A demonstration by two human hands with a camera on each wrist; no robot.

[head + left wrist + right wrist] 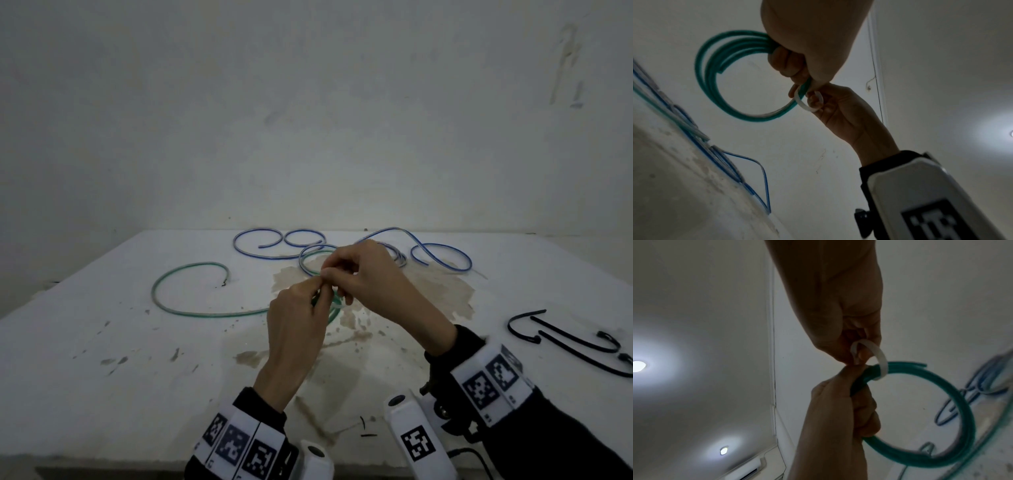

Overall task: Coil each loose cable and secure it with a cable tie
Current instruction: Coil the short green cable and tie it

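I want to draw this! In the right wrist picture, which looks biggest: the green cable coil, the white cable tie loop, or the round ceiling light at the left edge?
1. green cable coil, by far the widest.
2. white cable tie loop around the coil.
3. ceiling light.

The last two look close, and the light is much farther away, so only their look in the picture counts.

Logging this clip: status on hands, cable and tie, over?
Left hand grips green coil. Right hand pinches white cable tie looped round it, not cinched. Green tail on table; blue cable loose; black ties unused.
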